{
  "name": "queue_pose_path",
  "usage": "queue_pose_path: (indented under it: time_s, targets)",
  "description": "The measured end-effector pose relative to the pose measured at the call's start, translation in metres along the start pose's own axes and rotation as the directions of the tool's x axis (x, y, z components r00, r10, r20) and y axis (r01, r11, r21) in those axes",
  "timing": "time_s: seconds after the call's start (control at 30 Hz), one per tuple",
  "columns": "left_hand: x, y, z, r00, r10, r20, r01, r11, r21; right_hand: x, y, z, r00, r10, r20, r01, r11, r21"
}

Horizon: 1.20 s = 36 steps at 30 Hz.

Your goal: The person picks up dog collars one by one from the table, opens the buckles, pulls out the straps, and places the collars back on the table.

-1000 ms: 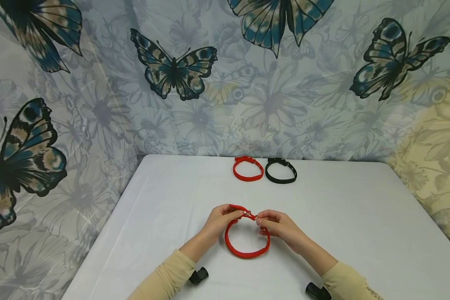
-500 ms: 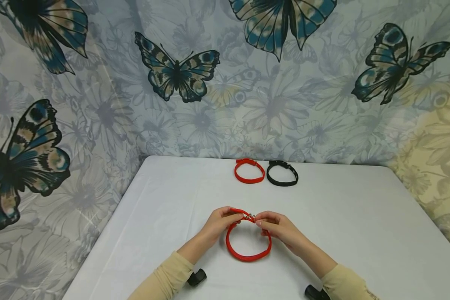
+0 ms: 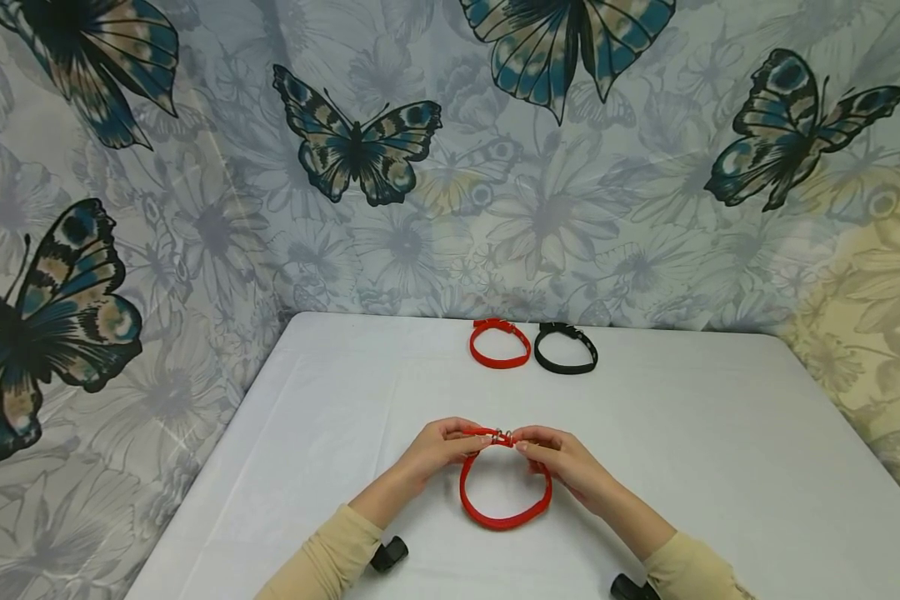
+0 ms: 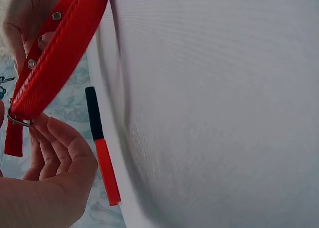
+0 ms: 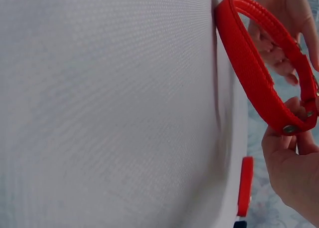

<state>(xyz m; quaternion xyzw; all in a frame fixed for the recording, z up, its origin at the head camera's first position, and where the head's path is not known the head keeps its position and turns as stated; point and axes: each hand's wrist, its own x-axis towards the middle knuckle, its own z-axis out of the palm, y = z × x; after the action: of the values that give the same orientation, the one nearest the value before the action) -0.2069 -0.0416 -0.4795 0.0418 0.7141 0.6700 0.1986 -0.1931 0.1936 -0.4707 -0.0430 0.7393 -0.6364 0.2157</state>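
A red dog collar (image 3: 501, 524), buckled into a loop, is held between both hands over the middle of the table. My left hand (image 3: 437, 452) pinches the strap just left of the metal buckle (image 4: 20, 120), where the strap's free end sticks out past the frame. From the other side my right hand (image 3: 567, 460) grips the band close to the buckle, thumb and fingertips at the eyelets. The right wrist view shows a metal rivet (image 5: 289, 129) on the band beside the right fingers. The lower part of the loop hangs toward the person.
Near the far edge of the white table (image 3: 360, 383) lie another red collar (image 3: 499, 362) and a black collar (image 3: 566, 368), side by side and both buckled. A butterfly-patterned cloth (image 3: 555, 217) hangs behind the table.
The loop has shifted slightly right and toward the person. The strap's end by the left fingers lies flatter, and the left hand has moved a little closer to the right at the buckle.
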Motion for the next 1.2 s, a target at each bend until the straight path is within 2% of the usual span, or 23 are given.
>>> queue_pose_path:
  time_s: [0.17, 0.3, 0.57, 0.83, 1.03, 1.2]
  targets:
    - [-0.0010, 0.0012, 0.0018, 1.000, -0.012, 0.025, 0.010, 0.997, 0.072, -0.0012, -0.0014, 0.0005, 1.000, 0.010, 0.009, -0.010, 1.000, 0.011]
    - [-0.0025, 0.0029, 0.0037, 1.000, -0.003, 0.006, 0.002, 0.995, 0.098, -0.0023, -0.0030, 0.0010, 1.000, -0.004, 0.029, 0.003, 1.000, 0.017]
    - [-0.0019, 0.0012, 0.0000, 1.000, 0.026, 0.000, -0.026, 0.995, 0.092, -0.0039, -0.0012, -0.0022, 0.998, -0.026, 0.060, 0.023, 0.999, 0.048]
    - [-0.0007, -0.0009, -0.0036, 0.999, 0.034, 0.008, -0.034, 0.998, 0.058, -0.0050, 0.0000, -0.0032, 1.000, -0.016, 0.013, 0.015, 0.998, 0.060]
    - [-0.0025, 0.0011, -0.0014, 0.999, 0.045, 0.014, -0.046, 0.997, 0.065, -0.0012, -0.0011, 0.0022, 0.999, -0.028, -0.028, 0.029, 0.999, 0.023]
    - [-0.0035, 0.0041, 0.0008, 0.998, 0.051, 0.027, -0.053, 0.995, 0.079, 0.0016, -0.0003, 0.0035, 0.998, -0.052, -0.031, 0.052, 0.999, 0.004]
